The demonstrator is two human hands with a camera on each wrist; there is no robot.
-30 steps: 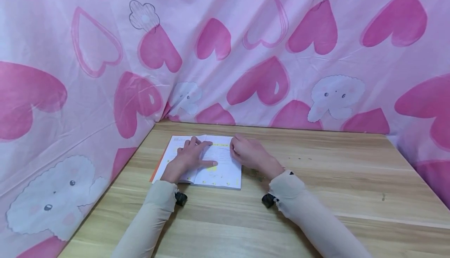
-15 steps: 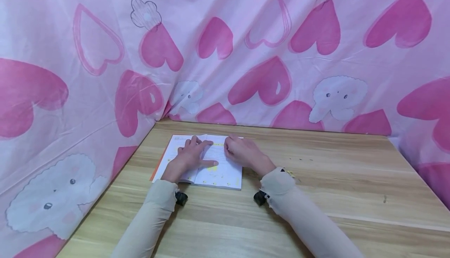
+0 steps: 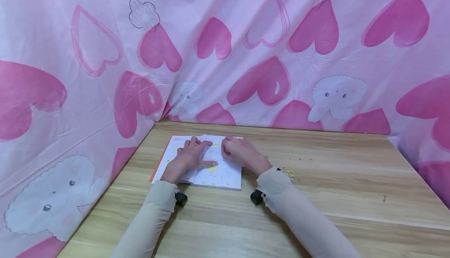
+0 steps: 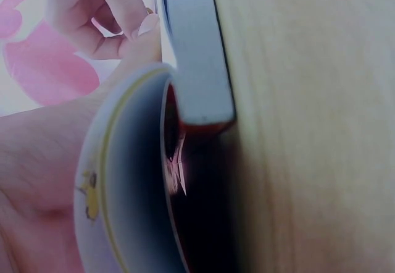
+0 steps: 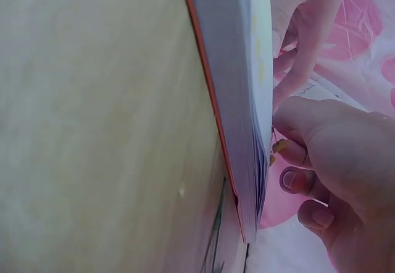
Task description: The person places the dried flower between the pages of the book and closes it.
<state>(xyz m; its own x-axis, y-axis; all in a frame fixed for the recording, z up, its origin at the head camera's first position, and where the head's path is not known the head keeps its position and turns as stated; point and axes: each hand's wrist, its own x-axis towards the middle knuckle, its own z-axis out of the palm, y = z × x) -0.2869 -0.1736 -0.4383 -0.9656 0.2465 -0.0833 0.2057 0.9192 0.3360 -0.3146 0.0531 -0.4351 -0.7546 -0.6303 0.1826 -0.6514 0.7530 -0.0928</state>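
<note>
An open book [image 3: 211, 164] is lain flat on the table [image 3: 316, 195], under both hands. It is pressed down by the left hand [image 3: 188, 158], fingers spread and straight. Its right page is touched by the right hand [image 3: 239, 153], fingers curled at the top edge; whether paper is pinched cannot be told.

White pages with yellow marks fill the open book [image 3: 214, 168], its cover edged orange. The table [image 3: 316, 195] is pale wood grain. At twelve o'clock, the pink cloth [image 3: 246, 47] carries magenta hearts and white puppies. Cream sleeves [image 3: 154, 207].
</note>
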